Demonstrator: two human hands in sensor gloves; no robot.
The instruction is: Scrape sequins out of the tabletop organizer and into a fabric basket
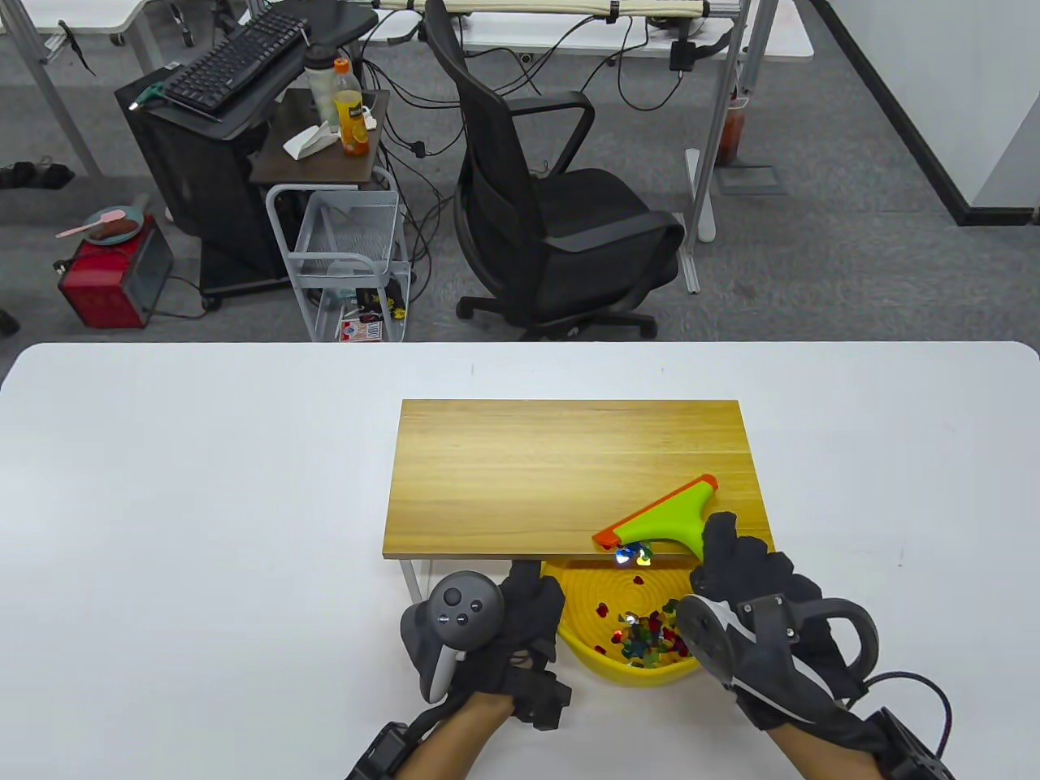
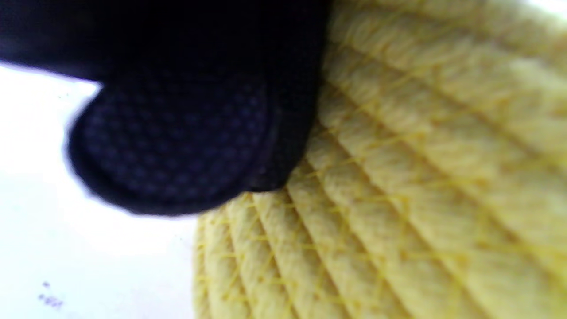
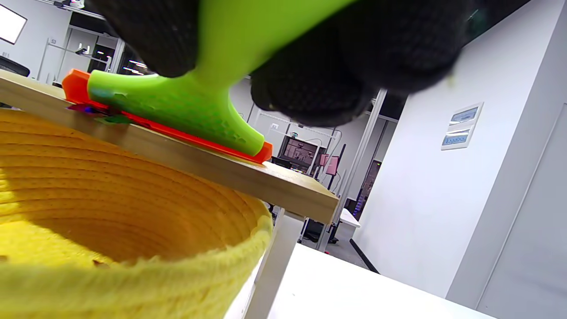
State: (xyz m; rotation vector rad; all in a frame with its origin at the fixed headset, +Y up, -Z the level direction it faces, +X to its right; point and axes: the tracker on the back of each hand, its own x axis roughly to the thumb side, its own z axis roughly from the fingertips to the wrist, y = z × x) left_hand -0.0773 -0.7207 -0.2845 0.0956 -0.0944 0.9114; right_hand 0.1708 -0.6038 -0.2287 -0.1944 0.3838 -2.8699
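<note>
A wooden tabletop organizer (image 1: 569, 471) stands on the white table. My right hand (image 1: 735, 561) grips the handle of a green scraper with an orange blade (image 1: 662, 516), blade resting on the organizer's front right edge. A few sequins (image 1: 634, 556) sit at that edge under the blade. The yellow fabric basket (image 1: 581, 650) sits below the edge with several coloured sequins (image 1: 646, 634) inside. My left hand (image 1: 528, 605) holds the basket's left side; in the left wrist view a fingertip (image 2: 177, 146) presses on the woven wall (image 2: 398, 199). The right wrist view shows the scraper (image 3: 186, 102), the organizer edge (image 3: 248, 177) and the basket rim (image 3: 177, 274).
The white table (image 1: 203, 487) stretches left and right of the organizer. A black office chair (image 1: 552, 203) and a wire cart (image 1: 349, 252) stand on the floor beyond the table's far edge.
</note>
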